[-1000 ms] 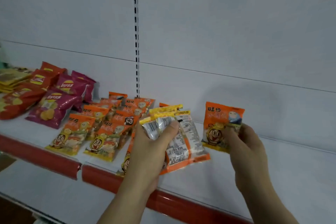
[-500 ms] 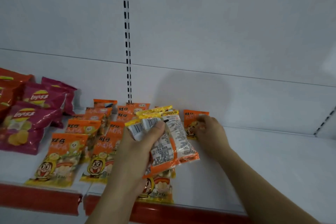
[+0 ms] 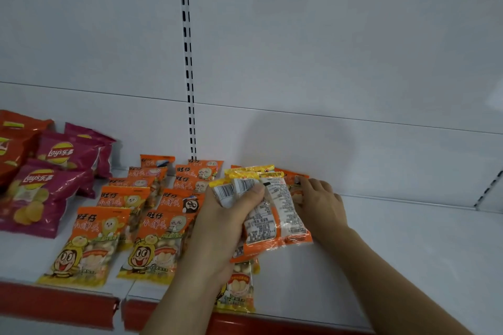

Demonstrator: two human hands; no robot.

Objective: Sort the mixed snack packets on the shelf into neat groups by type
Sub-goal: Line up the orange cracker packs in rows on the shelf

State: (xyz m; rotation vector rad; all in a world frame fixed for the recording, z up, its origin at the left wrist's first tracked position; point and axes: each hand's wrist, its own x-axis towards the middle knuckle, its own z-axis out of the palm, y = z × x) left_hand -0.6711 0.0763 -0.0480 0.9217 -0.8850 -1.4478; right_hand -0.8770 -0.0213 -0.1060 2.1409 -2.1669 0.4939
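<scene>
Orange packets in our left hand: our left hand (image 3: 217, 228) grasps a bunch of orange-and-yellow packets (image 3: 275, 215), thumb pressed over the barcodes, their printed backs turned up toward us; the bunch hangs just above the shelf (image 3: 408, 253), right of the upright slotted strip (image 3: 187, 62) on the back wall.

Right hand: our right hand (image 3: 319, 202) reaches in behind the held bunch, fingers curled down on a single orange packet (image 3: 292, 179) lying at the back of the shelf, right of the strip. We see the fingertips on it, so we count it as grasped, though the bunch hides most of that packet.

Sorted orange rows: two neat rows of matching orange packets (image 3: 114, 226) lie face up at the foot of the strip, running from the back wall to the shelf's red front edge (image 3: 60, 304); a third row starts under our left wrist, and one packet of it (image 3: 239, 288) shows at the front edge.

Purple crisp bags: purple crisp bags (image 3: 40, 193) lie well left of the strip, overlapping.

Red crisp bags: red crisp bags (image 3: 16, 141) sit farther left still, cut off by the picture's edge.
</scene>
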